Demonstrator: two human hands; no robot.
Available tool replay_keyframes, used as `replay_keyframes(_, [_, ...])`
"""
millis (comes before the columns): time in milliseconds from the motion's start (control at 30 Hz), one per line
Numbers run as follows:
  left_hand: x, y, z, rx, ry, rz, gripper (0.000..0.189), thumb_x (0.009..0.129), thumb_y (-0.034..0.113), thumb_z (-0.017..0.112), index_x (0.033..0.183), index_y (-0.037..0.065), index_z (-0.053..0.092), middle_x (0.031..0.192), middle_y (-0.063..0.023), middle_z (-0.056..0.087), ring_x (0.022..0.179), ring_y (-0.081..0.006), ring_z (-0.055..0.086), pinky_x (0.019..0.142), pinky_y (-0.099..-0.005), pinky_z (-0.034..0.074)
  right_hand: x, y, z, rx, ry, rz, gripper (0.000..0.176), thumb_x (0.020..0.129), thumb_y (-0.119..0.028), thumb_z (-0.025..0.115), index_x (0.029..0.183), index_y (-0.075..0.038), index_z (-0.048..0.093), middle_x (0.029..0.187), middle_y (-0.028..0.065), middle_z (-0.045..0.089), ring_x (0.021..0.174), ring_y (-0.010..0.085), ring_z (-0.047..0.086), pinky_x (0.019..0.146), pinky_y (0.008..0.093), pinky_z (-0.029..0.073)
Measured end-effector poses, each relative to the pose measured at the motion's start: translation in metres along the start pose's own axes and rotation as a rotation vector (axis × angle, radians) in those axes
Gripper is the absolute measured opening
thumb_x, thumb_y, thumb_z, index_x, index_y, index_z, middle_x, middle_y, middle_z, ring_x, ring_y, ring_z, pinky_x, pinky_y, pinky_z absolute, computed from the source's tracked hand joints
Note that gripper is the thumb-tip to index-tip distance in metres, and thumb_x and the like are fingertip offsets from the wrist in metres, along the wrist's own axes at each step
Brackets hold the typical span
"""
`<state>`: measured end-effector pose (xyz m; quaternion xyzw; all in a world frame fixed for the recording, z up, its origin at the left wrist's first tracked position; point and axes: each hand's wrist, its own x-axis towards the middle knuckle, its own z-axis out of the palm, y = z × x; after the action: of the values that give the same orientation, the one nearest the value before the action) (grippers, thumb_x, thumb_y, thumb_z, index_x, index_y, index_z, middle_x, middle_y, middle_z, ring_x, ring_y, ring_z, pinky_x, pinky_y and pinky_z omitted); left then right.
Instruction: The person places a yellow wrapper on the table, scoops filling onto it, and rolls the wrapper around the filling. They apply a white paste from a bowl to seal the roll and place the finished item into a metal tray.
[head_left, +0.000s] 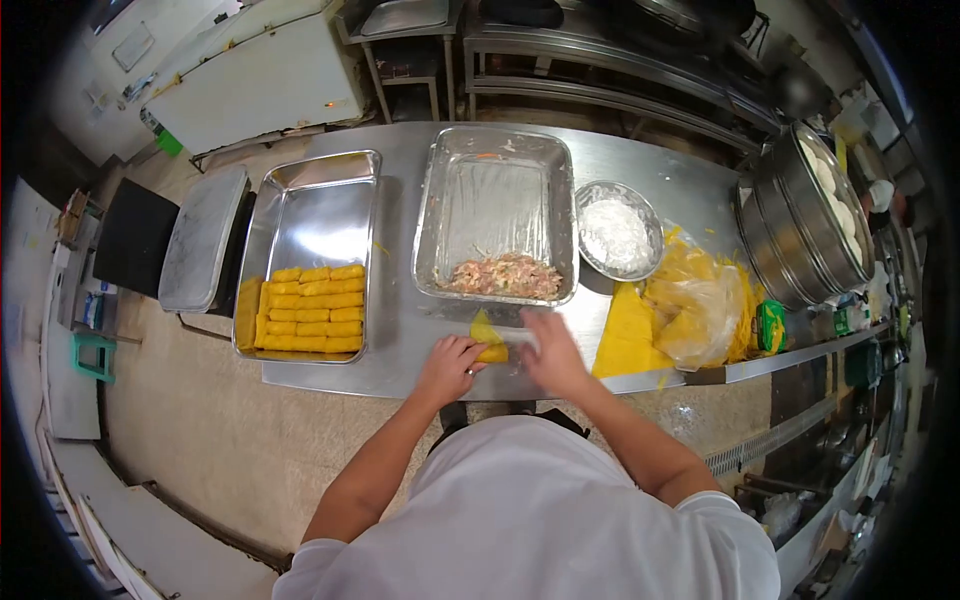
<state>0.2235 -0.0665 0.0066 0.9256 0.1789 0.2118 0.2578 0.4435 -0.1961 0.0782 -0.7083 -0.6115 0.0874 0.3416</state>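
Observation:
My left hand is closed on a partly rolled yellow wrapper at the table's near edge; one pointed corner of the sheet still sticks up away from me. Just right of it, my right hand is blurred by motion, its thumb and fingers apart with no object visible between them. Beyond the hands stands a deep metal pan with pinkish minced filling along its near side. A round metal bowl of white powder or paste sits to the pan's right.
At left, a steel tray holds rows of yellow rolls. On the right lie flat yellow wrappers and a plastic bag among yellow shreds. Stacked steamers with white buns stand at the far right. A lidded container is left of the table.

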Motion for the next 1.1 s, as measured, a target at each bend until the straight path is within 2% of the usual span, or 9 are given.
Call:
replay_keyframes(67, [-0.001, 0.0, 0.001, 0.0, -0.026, 0.001, 0.036, 0.091, 0.019, 0.079, 0.125, 0.009, 0.073, 0.118, -0.0082, 0.068, 0.111, -0.0322, 0.061, 0.096, -0.0466, 0.049, 0.021, 0.035, -0.028, -0.06, 0.214, 0.036, 0.057, 0.087, -0.005, 0.072, 0.143, 0.0, 0.061, 0.124, 0.027, 0.065, 0.113, 0.0465, 0.06, 0.1, 0.0542, 0.051])
replay_keyframes(133, [-0.002, 0.005, 0.005, 0.002, -0.052, 0.002, 0.036, 0.091, 0.019, 0.079, 0.125, 0.01, 0.073, 0.119, -0.008, 0.068, 0.111, -0.0318, 0.061, 0.096, -0.0467, 0.049, 0.043, 0.094, -0.063, -0.204, 0.122, 0.269, 0.053, 0.088, -0.006, 0.069, 0.14, -0.001, 0.065, 0.123, 0.0282, 0.067, 0.111, 0.0476, 0.062, 0.103, 0.0544, 0.051])
replay_keyframes(267, [-0.007, 0.021, 0.011, -0.011, -0.078, -0.019, 0.036, 0.092, 0.019, 0.078, 0.127, 0.011, 0.072, 0.12, -0.0074, 0.068, 0.111, -0.0314, 0.061, 0.096, -0.0468, 0.048, 0.073, 0.186, -0.096, -0.479, -0.112, 0.374, 0.053, 0.091, -0.011, 0.065, 0.144, -0.008, 0.067, 0.121, 0.0297, 0.067, 0.114, 0.0468, 0.063, 0.102, 0.0539, 0.052])
replay_keyframes(500, [-0.007, 0.029, 0.015, -0.004, -0.023, -0.045, 0.035, 0.09, 0.019, 0.078, 0.125, 0.012, 0.074, 0.118, -0.0075, 0.069, 0.107, -0.0334, 0.061, 0.092, -0.0474, 0.048, 0.11, 0.209, -0.08, -0.764, -0.335, 0.501, 0.051, 0.09, -0.011, 0.062, 0.139, -0.022, 0.074, 0.112, 0.0237, 0.073, 0.122, 0.0419, 0.064, 0.107, 0.0506, 0.053])
replay_keyframes(600, [-0.007, 0.03, 0.014, -0.022, -0.014, -0.042, 0.035, 0.091, 0.019, 0.078, 0.124, 0.012, 0.073, 0.12, -0.0082, 0.068, 0.108, -0.034, 0.061, 0.093, -0.0471, 0.048, 0.118, 0.208, -0.094, -0.683, -0.518, 0.446, 0.048, 0.092, -0.008, 0.059, 0.134, -0.019, 0.077, 0.106, 0.0203, 0.074, 0.117, 0.0351, 0.068, 0.102, 0.0441, 0.055])
replay_keyframes(667, [-0.006, 0.032, 0.011, -0.021, 0.004, -0.033, 0.034, 0.091, 0.02, 0.078, 0.124, 0.012, 0.073, 0.123, -0.0085, 0.068, 0.111, -0.0342, 0.061, 0.095, -0.0472, 0.048, 0.103, 0.247, -0.094, -0.161, -0.281, 0.557, 0.042, 0.094, -0.006, 0.058, 0.128, -0.014, 0.081, 0.117, 0.0192, 0.074, 0.111, 0.0298, 0.069, 0.096, 0.0413, 0.056])
replay_keyframes(767, [-0.006, 0.03, 0.013, -0.006, 0.022, -0.023, 0.034, 0.092, 0.021, 0.078, 0.124, 0.012, 0.072, 0.127, -0.0088, 0.067, 0.115, -0.0344, 0.061, 0.097, -0.0483, 0.047, 0.086, 0.235, -0.104, 0.298, -0.115, 0.688, 0.044, 0.094, -0.001, 0.055, 0.128, -0.01, 0.081, 0.115, 0.0128, 0.077, 0.098, 0.0199, 0.067, 0.088, 0.0358, 0.055])
replay_keyframes(900, [-0.008, 0.029, 0.015, 0.02, 0.016, -0.031, 0.034, 0.093, 0.024, 0.078, 0.125, 0.013, 0.072, 0.131, -0.0093, 0.067, 0.12, -0.0351, 0.06, 0.101, -0.0504, 0.046, 0.06, 0.132, -0.123, 0.638, -0.118, 0.702, 0.045, 0.095, 0.001, 0.055, 0.131, -0.009, 0.08, 0.113, 0.0034, 0.075, 0.089, 0.0137, 0.059, 0.083, 0.0312, 0.053])
replay_keyframes(1100, [-0.009, 0.032, 0.009, 0.032, -0.011, -0.059, 0.038, 0.095, 0.027, 0.075, 0.132, 0.017, 0.071, 0.133, -0.0099, 0.066, 0.127, -0.0317, 0.059, 0.108, -0.0475, 0.044, 0.027, 0.021, -0.064, 0.693, -0.493, 0.581, 0.049, 0.099, 0.002, 0.055, 0.143, -0.01, 0.073, 0.117, 0.0064, 0.07, 0.107, 0.0166, 0.061, 0.095, 0.03, 0.051])
